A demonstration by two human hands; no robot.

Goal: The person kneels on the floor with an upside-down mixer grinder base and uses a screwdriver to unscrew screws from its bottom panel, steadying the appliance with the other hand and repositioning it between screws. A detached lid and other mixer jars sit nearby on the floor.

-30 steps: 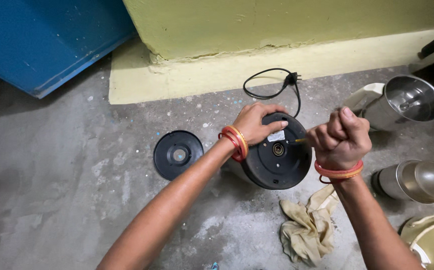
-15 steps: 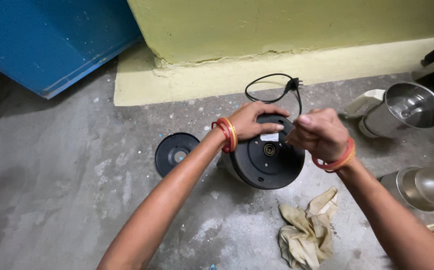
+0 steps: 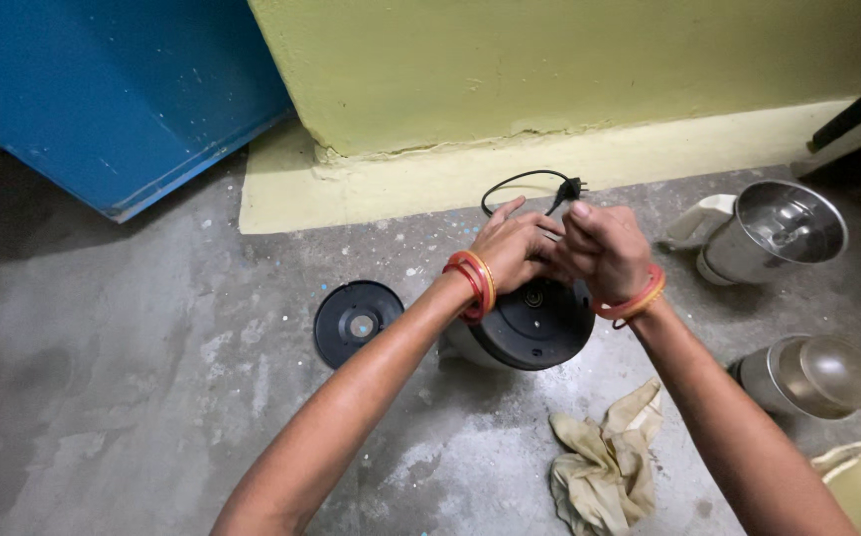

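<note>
A crumpled rag [image 3: 604, 462] lies nearest you on the grey floor [image 3: 132, 397]. Your left hand [image 3: 512, 250] and right hand [image 3: 604, 250] meet over the upturned mixer base [image 3: 529, 328], fingers pinched, maybe on a small part. Behind, its cord [image 3: 529, 189] lies by the yellow wall [image 3: 549, 69].

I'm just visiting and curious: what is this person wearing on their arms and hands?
Both forearms are bare, with no sleeves or gloves showing. The left hand has red and orange bangles stacked at its wrist. The right hand wears similar red and orange bangles. No rings can be made out.
</note>
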